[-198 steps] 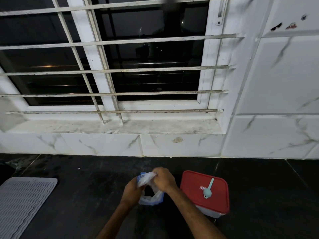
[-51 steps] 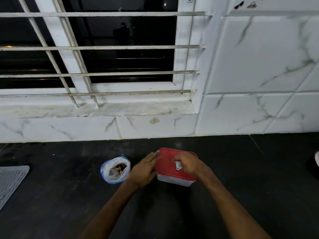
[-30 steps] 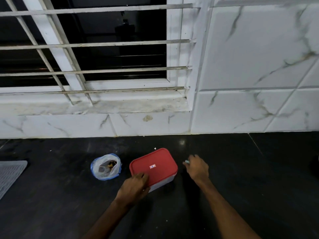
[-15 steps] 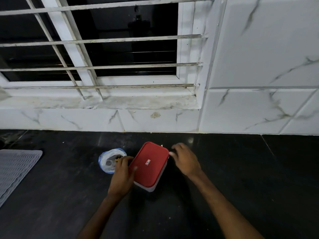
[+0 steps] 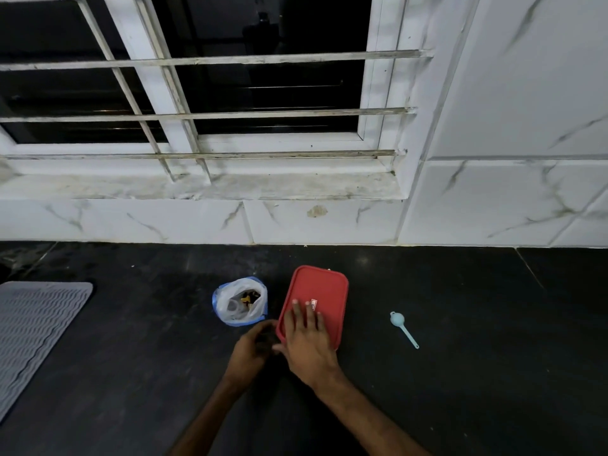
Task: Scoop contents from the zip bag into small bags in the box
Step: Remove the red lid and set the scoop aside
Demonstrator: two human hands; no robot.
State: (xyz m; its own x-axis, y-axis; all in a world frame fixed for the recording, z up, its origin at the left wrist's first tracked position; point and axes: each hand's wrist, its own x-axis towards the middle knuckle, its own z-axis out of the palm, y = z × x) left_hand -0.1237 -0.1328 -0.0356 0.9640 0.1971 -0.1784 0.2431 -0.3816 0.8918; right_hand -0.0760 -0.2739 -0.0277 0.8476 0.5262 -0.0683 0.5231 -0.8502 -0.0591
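Red rounded-rectangle plastic lid (image 5: 324, 287) lies under the flat right hand (image 5: 307, 343); left hand (image 5: 251, 348) curls at its corner, grasp unclear.

The zip bag (image 5: 239, 302) stands open, clear plastic with a blue rim, dark and yellow bits inside. Just right of it sits the box (image 5: 322, 287), red lid on. Well right of that a pale blue scoop (image 5: 402, 326) lies flat, handle pointing near-right
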